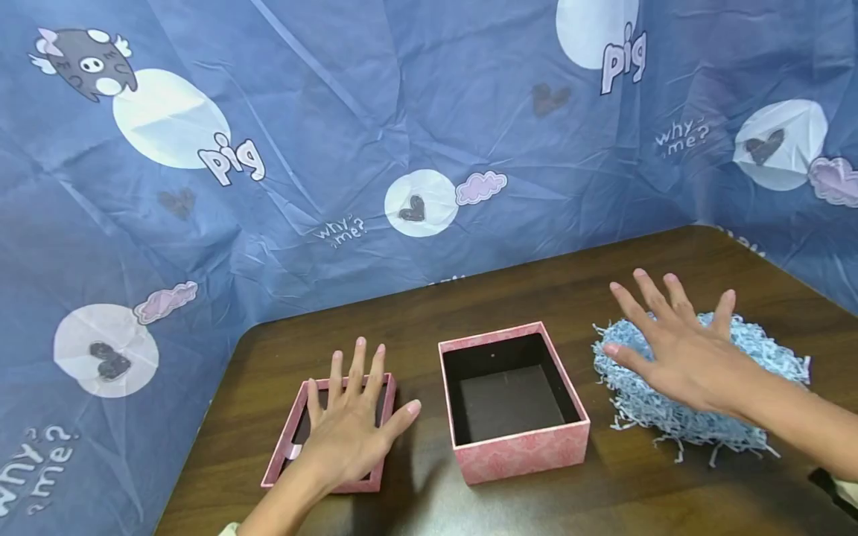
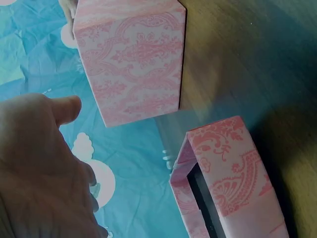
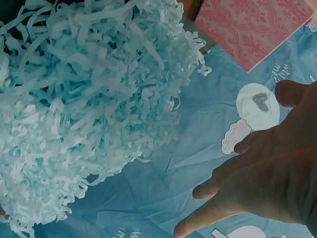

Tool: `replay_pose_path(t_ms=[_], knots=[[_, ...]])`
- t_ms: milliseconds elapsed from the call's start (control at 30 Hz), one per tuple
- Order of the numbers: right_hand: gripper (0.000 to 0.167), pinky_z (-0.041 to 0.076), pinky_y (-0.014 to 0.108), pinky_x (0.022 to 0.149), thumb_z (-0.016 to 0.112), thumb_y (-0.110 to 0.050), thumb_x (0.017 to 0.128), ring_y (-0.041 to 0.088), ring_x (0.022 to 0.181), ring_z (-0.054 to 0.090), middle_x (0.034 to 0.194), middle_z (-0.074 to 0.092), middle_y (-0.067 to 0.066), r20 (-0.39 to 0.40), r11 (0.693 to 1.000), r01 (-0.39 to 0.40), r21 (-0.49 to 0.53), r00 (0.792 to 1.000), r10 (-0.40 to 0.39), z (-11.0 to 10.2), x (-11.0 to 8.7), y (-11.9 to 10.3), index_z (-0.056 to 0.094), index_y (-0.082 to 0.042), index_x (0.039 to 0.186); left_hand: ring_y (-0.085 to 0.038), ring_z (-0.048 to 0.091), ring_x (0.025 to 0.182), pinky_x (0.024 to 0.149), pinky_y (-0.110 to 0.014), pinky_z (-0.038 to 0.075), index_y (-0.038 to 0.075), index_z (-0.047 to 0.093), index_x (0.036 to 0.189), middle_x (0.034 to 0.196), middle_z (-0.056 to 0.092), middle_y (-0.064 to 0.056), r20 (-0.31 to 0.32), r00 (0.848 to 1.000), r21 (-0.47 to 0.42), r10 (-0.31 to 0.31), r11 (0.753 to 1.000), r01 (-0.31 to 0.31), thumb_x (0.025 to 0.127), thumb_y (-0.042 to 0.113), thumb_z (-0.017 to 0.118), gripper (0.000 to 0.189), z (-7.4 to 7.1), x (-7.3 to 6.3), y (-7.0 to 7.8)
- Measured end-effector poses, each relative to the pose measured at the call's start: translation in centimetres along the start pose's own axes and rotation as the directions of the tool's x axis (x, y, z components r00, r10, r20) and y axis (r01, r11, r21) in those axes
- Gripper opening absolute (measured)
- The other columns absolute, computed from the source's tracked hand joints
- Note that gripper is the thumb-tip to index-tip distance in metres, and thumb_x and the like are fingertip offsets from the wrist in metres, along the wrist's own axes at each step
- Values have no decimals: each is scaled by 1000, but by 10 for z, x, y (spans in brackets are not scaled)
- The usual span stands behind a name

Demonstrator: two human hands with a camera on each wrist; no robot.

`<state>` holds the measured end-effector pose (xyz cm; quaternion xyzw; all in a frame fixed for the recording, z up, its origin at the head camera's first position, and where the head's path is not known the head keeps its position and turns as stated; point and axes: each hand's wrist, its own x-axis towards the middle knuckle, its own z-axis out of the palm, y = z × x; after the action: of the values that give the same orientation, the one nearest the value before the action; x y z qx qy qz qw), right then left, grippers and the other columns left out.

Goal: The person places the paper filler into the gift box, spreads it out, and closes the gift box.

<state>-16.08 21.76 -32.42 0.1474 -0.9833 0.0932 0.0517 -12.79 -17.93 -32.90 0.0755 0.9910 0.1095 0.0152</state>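
My left hand [image 1: 351, 432], fingers spread, hovers palm down over a shallow pink box lid [image 1: 386, 417] that lies with its dark inside facing up. A small pale ribbon tab [image 1: 293, 451] shows near the lid's left side. At the middle of the table stands a pink patterned box [image 1: 523, 452], open at the top, its dark inside holding nothing. On the right, my right hand [image 1: 690, 357] is held with fingers spread above a heap of light blue shredded paper [image 1: 764, 350]. In the right wrist view a gap shows between the fingers and the shredded paper [image 3: 99, 89].
The dark wooden table [image 1: 415, 327] has rounded far corners. Behind it hangs a blue cloth [image 1: 322, 97] printed with pigs, hearts and clouds. A small dark object [image 1: 831, 487] lies by the right forearm at the frame's edge.
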Motion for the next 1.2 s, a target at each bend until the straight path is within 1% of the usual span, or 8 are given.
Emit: replay_pose_path(t_ms=[200, 333, 467, 667, 867, 967, 1200], knots=[[83, -34, 66, 85, 38, -60, 96, 53, 139, -8, 158, -13, 17, 0, 1000, -14, -15, 1000, 14, -2, -1, 5, -2, -18, 155, -33, -15, 145, 105, -70, -8, 25, -1, 154, 160, -14, 0, -4, 1000, -16, 6, 1000, -7, 89, 75, 31, 89, 0, -1, 5], [82, -34, 66, 85, 37, -60, 96, 54, 138, -6, 158, -14, 17, 7, 1000, -20, -23, 1000, 20, -1, -2, 9, -3, -19, 155, -33, -14, 145, 105, -71, -5, 25, -1, 155, 160, -14, 1, -1, 1000, -17, 4, 1000, -4, 89, 75, 31, 88, -1, -3, 8], [82, -35, 66, 84, 36, -61, 97, 54, 138, -6, 158, -14, 17, 17, 999, -30, -21, 999, 30, -1, -4, 13, -5, -19, 155, -33, -13, 146, 106, -70, -4, 27, -1, 155, 160, -13, 1, 3, 1000, -29, 8, 1000, -8, 89, 75, 31, 88, 0, -5, 10], [82, -37, 63, 83, 37, -60, 97, 55, 138, -4, 157, -15, 18, 27, 999, -44, -3, 999, 44, 0, -7, 18, -5, -20, 155, -29, -16, 145, 107, -68, -6, 29, -4, 154, 159, -16, 4, 25, 1000, -47, 15, 999, -14, 88, 77, 30, 88, 3, -6, 13], [85, -32, 70, 83, 36, -63, 96, 62, 133, 8, 156, -13, 24, 46, 997, -66, -34, 997, 67, 0, -6, 26, -6, -18, 155, -30, -15, 145, 108, -66, -7, 28, -3, 154, 159, -15, 3, 33, 999, -61, 37, 997, -35, 88, 77, 30, 89, 6, -8, 18], [86, -30, 72, 83, 36, -64, 95, 63, 131, 14, 156, -10, 26, 40, 996, -76, -55, 996, 79, 0, -4, 30, -5, -17, 155, -30, -13, 146, 108, -67, -6, 28, -2, 154, 159, -13, 3, 31, 999, -83, 43, 996, -41, 88, 76, 32, 89, 6, -9, 20], [89, -33, 68, 83, 36, -68, 93, 61, 130, 21, 156, -6, 27, 23, 992, -92, -84, 995, 94, -1, -4, 36, -4, -17, 155, -29, -9, 146, 109, -64, -6, 29, 1, 155, 161, -7, 1, 13, 997, -149, 72, 986, -70, 89, 71, 40, 87, 9, -13, 28]])
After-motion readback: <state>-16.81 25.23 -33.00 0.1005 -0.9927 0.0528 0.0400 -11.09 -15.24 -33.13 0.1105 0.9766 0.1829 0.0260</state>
